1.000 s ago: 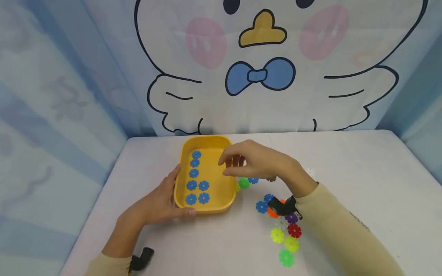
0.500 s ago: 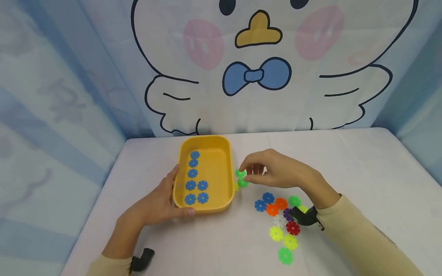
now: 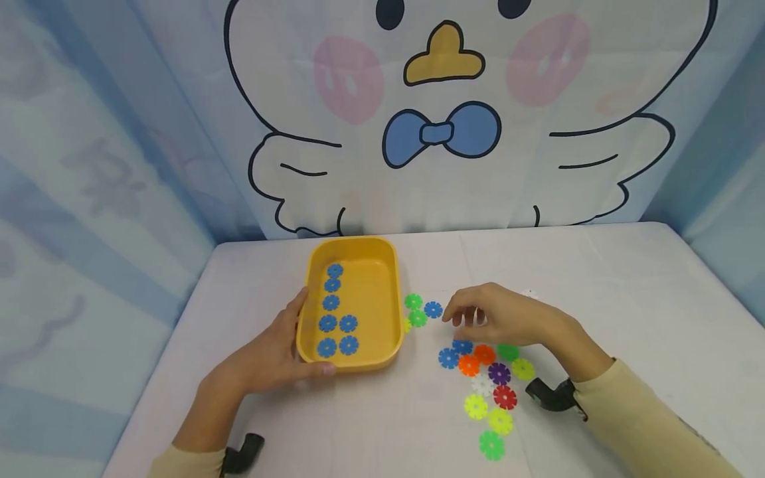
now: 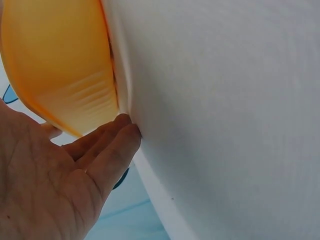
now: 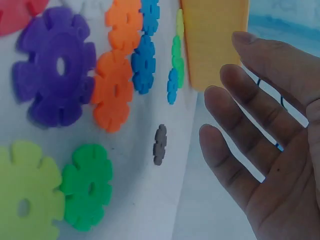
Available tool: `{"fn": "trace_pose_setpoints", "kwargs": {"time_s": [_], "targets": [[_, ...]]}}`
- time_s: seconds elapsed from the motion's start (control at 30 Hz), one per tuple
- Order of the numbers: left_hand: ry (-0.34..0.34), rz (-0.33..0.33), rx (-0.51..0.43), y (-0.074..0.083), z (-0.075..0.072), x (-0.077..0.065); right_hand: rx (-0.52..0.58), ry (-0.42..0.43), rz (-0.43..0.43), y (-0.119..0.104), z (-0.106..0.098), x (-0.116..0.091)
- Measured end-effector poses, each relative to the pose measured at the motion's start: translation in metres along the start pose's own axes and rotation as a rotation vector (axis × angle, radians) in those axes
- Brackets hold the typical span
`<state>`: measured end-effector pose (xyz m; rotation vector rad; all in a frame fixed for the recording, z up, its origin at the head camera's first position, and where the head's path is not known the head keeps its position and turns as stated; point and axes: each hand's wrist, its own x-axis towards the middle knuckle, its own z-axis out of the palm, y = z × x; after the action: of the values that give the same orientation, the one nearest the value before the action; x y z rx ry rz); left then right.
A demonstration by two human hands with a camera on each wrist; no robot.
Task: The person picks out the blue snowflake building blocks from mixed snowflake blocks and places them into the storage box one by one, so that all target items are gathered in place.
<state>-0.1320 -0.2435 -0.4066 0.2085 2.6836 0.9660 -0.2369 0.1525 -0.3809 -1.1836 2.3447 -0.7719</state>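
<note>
My left hand holds the yellow tray at its near left corner, thumb along the front and fingers at the left side. In the left wrist view, fingers reach along the tray's wall. Several blue flower-shaped discs lie inside the tray, mostly on its left half. My right hand hovers over the table right of the tray, fingers loosely bent, holding nothing. Just left of its fingertips lies a blue disc. A dark brown disc shows near the hand in the right wrist view.
Green discs lie against the tray's right side. A loose cluster of orange, purple, red, white, yellow, blue and green discs spreads below my right hand. A cartoon-printed curtain hangs behind the white table.
My right hand has moved from over the tray to the right and nearer, uncovering discs beside the tray and in the cluster. The left hand and tray stay nearly in place.
</note>
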Motion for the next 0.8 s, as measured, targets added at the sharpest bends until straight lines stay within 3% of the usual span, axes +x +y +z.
{"fn": "trace_pose_setpoints", "kwargs": {"time_s": [0.5, 0.8], "targets": [[-0.017, -0.029, -0.015, 0.002, 0.0, 0.0, 0.018, -0.041, 0.092, 0.018, 0.007, -0.009], [-0.004, -0.022, -0.021, 0.001, 0.002, 0.002, 0.026, -0.063, 0.093, 0.03, 0.008, -0.005]]}}
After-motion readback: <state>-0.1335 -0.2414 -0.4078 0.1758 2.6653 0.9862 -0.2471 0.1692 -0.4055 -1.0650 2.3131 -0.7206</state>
